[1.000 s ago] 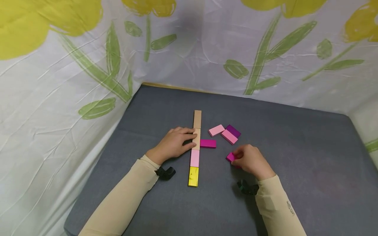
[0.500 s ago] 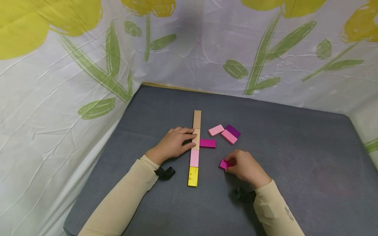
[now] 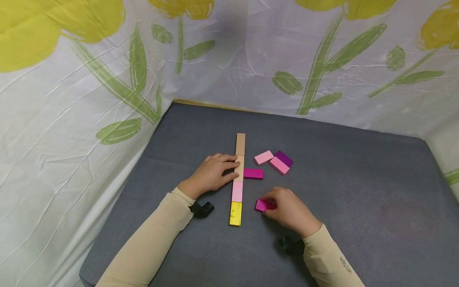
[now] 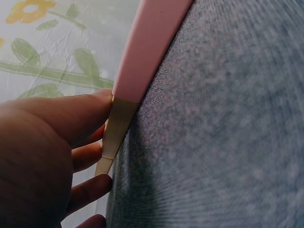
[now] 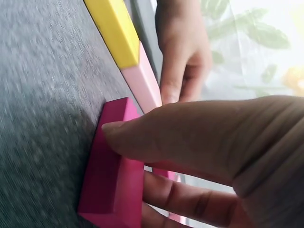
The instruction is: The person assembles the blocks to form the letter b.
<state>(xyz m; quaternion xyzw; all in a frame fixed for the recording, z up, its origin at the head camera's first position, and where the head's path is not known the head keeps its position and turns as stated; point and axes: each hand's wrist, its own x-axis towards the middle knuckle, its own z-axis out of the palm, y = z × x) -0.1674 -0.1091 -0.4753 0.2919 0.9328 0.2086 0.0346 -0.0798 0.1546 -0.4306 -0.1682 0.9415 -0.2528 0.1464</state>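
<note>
Wooden blocks form a straight row: a tan block (image 3: 240,144), a beige block (image 3: 242,169), a light pink block (image 3: 237,191) and, nearest me, a yellow block (image 3: 235,214). My left hand (image 3: 211,175) rests its fingertips on the beige block, fingers extended. A magenta block (image 3: 253,173) sticks out to the right from the beige block's side. Right of the row, my right hand (image 3: 288,209) pinches a second magenta block (image 5: 107,171) between thumb and fingers, low over the table. Its near end lies a short gap away from the pink and yellow blocks.
Beyond my right hand lie a light pink block (image 3: 263,158), a pink block (image 3: 279,165) and a purple block (image 3: 284,158), close together. Everything sits on a dark grey cloth-covered table (image 3: 340,179). A white flowered sheet (image 3: 244,59) hangs behind and at the left.
My right hand has moved the magenta block left and toward me, closer to the row. The left hand and the other blocks have stayed in place.
</note>
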